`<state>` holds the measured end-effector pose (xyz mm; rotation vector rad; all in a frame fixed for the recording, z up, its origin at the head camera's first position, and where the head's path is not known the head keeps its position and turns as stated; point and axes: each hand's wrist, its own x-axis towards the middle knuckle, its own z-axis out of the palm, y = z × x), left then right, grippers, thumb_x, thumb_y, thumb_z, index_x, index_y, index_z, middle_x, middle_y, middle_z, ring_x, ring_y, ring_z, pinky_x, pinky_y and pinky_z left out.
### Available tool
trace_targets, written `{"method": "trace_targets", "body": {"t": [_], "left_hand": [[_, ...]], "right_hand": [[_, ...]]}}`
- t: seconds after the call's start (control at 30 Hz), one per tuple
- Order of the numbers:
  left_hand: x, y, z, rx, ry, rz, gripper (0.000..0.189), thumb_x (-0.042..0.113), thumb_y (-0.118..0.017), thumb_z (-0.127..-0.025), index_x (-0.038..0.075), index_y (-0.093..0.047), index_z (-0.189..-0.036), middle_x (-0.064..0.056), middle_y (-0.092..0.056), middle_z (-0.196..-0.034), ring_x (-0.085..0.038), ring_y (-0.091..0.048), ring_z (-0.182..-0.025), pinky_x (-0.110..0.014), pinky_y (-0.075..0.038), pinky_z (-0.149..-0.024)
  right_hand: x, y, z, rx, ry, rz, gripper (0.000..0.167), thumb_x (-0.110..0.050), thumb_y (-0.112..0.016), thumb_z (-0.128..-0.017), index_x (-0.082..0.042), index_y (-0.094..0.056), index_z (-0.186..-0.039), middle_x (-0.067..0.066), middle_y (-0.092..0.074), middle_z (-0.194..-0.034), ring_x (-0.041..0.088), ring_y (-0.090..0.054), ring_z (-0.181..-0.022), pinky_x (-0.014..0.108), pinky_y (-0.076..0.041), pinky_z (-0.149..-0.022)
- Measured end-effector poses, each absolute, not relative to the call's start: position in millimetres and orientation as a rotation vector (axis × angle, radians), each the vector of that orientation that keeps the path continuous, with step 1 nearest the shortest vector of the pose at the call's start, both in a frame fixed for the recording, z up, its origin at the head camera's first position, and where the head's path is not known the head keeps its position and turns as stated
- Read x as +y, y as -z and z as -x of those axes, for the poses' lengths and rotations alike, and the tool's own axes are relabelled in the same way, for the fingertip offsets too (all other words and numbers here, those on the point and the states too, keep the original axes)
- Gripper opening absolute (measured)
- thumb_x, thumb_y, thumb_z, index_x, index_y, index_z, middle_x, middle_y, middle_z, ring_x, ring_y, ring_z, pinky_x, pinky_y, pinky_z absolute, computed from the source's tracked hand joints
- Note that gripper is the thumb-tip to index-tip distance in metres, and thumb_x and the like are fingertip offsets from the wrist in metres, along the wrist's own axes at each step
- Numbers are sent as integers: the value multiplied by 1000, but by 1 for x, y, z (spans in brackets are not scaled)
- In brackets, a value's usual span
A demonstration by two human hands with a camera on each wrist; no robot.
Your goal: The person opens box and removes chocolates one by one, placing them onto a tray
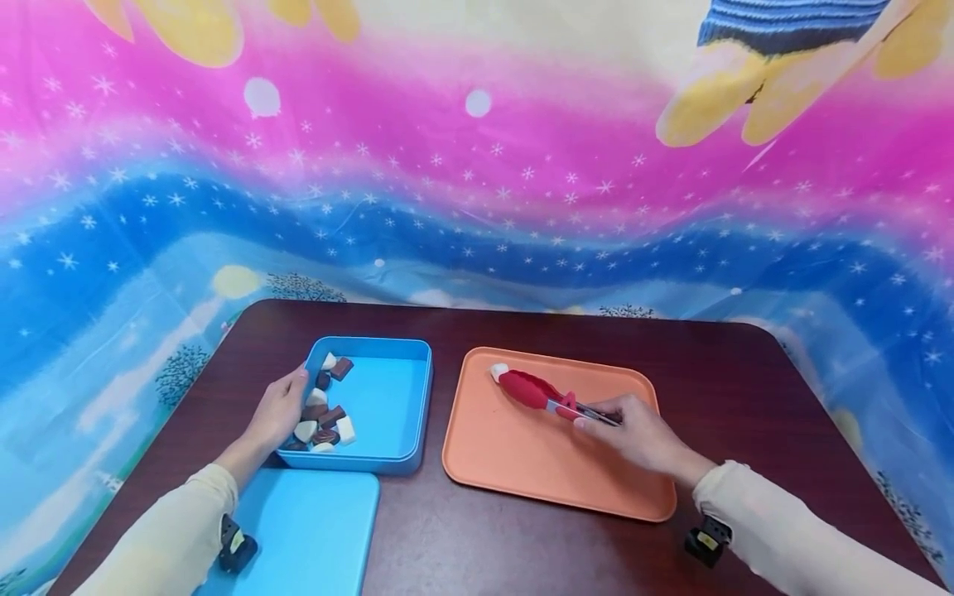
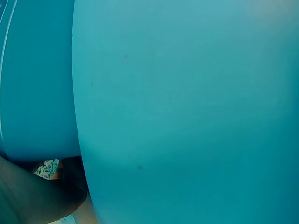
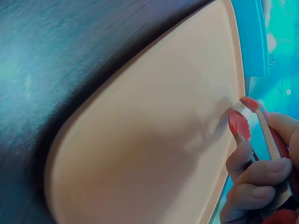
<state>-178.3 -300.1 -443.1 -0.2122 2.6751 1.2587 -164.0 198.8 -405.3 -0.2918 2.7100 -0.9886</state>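
Note:
My right hand (image 1: pixel 633 432) grips red-tipped metal tongs (image 1: pixel 531 389) over the orange tray (image 1: pixel 514 463). At the tongs' tips, near the tray's far left corner, is a small white chocolate piece (image 1: pixel 498 371); in the right wrist view this white piece (image 3: pixel 239 108) sits between the red tips. My left hand (image 1: pixel 277 412) rests against the left side of a blue box (image 1: pixel 421 451), fingers fairly straight near its rim. Inside the box, along its left side, lie several white and brown chocolates (image 1: pixel 325 424). Part of the left hand is hidden in the left wrist view.
A flat light-blue lid (image 1: pixel 320 530) lies in front of the box, under the left forearm. Box, lid and tray rest on a dark brown table (image 1: pixel 447 538). Behind the table hangs a colourful printed cloth (image 1: pixel 477 174).

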Motion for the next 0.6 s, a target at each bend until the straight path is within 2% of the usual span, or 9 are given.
{"method": "trace_targets", "body": {"t": [0.2,0.4,0.6], "left_hand": [[-300,441,180,2669,-1235,229,69,48,-9,-110,2,-7,-161,-27,-15,-166,-51,-15,-153,-68,-19,-122],[-300,443,178,2672,-1262,194,67,47,-11,-110,3,-9,-162,-29,-18,-166,-53,-17,-152,-70,-20,-120],[-301,444,178,2683,-1247,195,69,47,-11,-110,1,-10,-161,-29,-17,-166,-52,-16,-152,-69,-20,-121]], "right_hand": [[206,405,163,2776,903,224,38,-36,-73,-93,-13,-75,-123,-2,-63,-76,15,-48,-65,23,-36,-52],[210,400,160,2834,847,147,47,-40,-75,-91,-10,-71,-128,0,-58,-71,15,-48,-59,24,-35,-47],[208,398,157,2906,821,154,53,-43,-76,-89,-12,-69,-131,1,-68,-82,14,-51,-58,27,-38,-46]]}}
